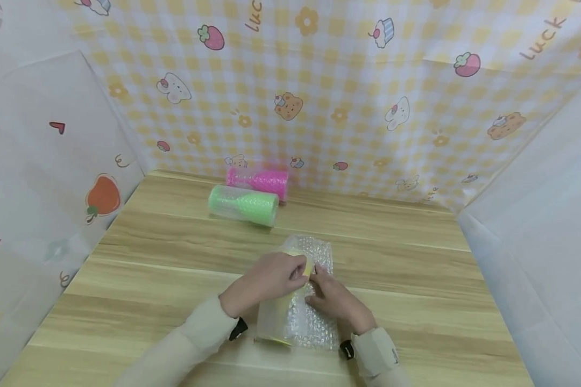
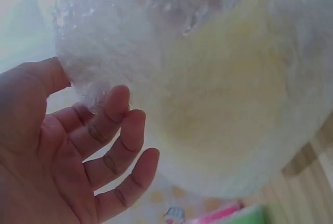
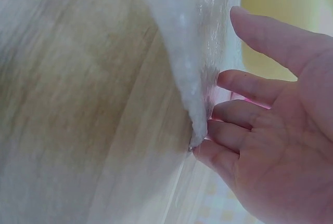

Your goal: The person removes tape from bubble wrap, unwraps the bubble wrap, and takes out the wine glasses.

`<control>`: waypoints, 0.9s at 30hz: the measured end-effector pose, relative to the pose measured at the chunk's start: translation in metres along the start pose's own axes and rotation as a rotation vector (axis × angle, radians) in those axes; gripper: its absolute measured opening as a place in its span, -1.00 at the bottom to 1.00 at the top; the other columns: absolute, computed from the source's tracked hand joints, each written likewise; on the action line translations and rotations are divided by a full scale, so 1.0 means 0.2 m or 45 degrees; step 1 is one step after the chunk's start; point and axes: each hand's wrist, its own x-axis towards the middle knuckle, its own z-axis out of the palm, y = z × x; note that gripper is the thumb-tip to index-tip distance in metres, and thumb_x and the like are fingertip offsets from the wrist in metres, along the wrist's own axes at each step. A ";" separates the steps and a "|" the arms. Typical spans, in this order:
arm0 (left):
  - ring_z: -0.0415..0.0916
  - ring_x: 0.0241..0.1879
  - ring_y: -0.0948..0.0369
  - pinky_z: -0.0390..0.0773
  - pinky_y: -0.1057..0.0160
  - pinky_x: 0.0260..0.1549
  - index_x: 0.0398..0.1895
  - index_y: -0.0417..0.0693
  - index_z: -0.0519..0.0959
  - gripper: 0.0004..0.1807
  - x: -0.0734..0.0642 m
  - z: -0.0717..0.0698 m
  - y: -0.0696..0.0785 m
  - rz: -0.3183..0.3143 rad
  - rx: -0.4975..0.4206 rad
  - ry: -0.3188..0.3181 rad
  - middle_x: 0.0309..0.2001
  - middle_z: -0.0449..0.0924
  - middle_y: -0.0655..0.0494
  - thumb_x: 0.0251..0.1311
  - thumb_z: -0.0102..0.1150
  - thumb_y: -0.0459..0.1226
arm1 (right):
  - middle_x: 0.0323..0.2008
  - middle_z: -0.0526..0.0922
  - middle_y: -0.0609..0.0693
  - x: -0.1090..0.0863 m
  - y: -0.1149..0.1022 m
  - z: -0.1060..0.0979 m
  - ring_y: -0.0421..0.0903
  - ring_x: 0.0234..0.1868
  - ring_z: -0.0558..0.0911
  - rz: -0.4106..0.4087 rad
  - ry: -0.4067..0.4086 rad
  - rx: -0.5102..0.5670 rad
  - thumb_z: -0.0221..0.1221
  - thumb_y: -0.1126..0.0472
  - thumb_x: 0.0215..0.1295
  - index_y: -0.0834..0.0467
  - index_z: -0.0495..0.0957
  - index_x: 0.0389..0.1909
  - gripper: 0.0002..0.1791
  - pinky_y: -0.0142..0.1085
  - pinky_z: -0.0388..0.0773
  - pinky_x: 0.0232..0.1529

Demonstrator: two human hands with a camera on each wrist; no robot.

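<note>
A yellow cup with a flared bowl (image 2: 223,89) lies on its side under a sheet of clear bubble wrap (image 1: 314,325), near the front middle of the table. My left hand (image 1: 273,274) pinches an edge of the sheet between thumb and index finger above the cup; its other fingers are loosely bent, as the left wrist view shows. On the right part of the sheet rests my right hand (image 1: 341,302), thumb apart from the fingers. In the right wrist view its fingertips (image 3: 226,78) touch the wrap, with the yellow bowl behind the thumb.
Farther back on the wooden table (image 1: 397,242) lie a green goblet (image 1: 259,207) and a pink goblet (image 1: 271,181), both in bubble wrap, side by side. A yellow checked cloth (image 1: 339,97) hangs along the back edge, with white cloth (image 1: 34,161) at the left.
</note>
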 end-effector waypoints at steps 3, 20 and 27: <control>0.20 -0.67 0.40 0.27 0.46 -0.68 -0.51 0.09 0.40 -0.85 -0.05 -0.06 0.00 -0.023 -0.061 0.041 -0.69 0.28 0.35 0.17 0.09 -0.16 | 0.46 -0.13 0.14 0.00 0.00 0.00 0.14 0.45 -0.04 -0.037 0.014 -0.004 0.18 0.10 0.22 0.18 0.16 0.36 -0.28 0.02 0.00 0.40; 0.23 -0.69 0.37 0.28 0.43 -0.74 -0.16 0.00 0.58 -0.82 -0.31 -0.17 -0.22 -0.353 -0.163 0.183 -0.68 0.33 0.30 0.21 0.06 -0.26 | 0.44 -0.16 0.27 0.00 -0.02 -0.01 0.17 0.45 -0.08 0.053 -0.041 -0.063 0.19 -0.01 0.19 0.28 0.17 0.34 -0.22 0.03 -0.03 0.40; 0.16 -0.74 0.40 0.23 0.44 -0.76 -0.18 -0.03 0.66 -0.78 -0.33 -0.16 -0.26 -0.356 -0.192 0.316 -0.65 0.39 0.28 0.16 0.07 -0.34 | 0.43 -0.15 0.29 0.01 -0.03 0.00 0.18 0.45 -0.09 0.051 -0.053 -0.056 0.19 0.01 0.19 0.30 0.17 0.33 -0.23 0.05 -0.03 0.40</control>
